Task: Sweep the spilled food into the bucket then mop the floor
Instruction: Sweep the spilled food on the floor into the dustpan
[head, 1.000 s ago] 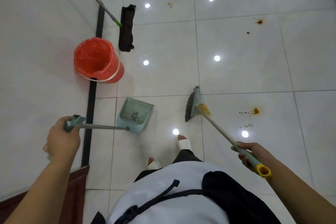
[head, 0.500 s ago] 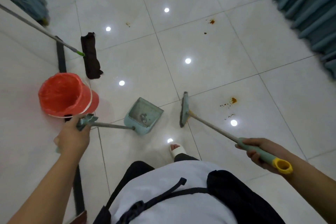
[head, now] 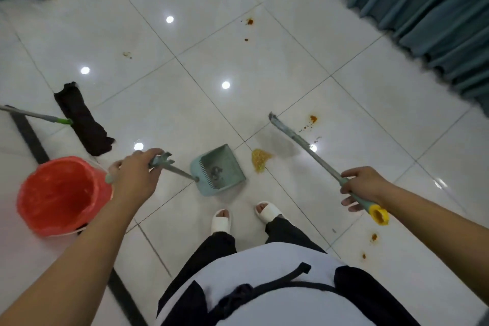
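Observation:
My left hand (head: 135, 177) grips the handle of a teal dustpan (head: 219, 171) that rests on the white tiles in front of my feet, with some debris inside. My right hand (head: 362, 186) grips the teal, yellow-capped handle of a broom (head: 289, 132), whose head is lifted over the floor. A small yellow pile of spilled food (head: 260, 159) lies just right of the dustpan's mouth. Orange stains (head: 313, 119) dot the tiles further right and behind. A red bucket (head: 62, 194) stands at my left. A mop (head: 82, 119) with a dark head lies on the floor beyond it.
Teal curtains (head: 423, 16) hang along the right side. A dark strip (head: 29, 137) runs along the floor at the left wall. More orange spots (head: 374, 237) lie near my right foot, and others (head: 250, 22) mark the far tiles. My white slippers (head: 222, 219) stand behind the dustpan.
The view has swung right. The broom head has lifted off to the right, leaving the yellow food pile beside the dustpan. The dustpan has shifted towards the pile.

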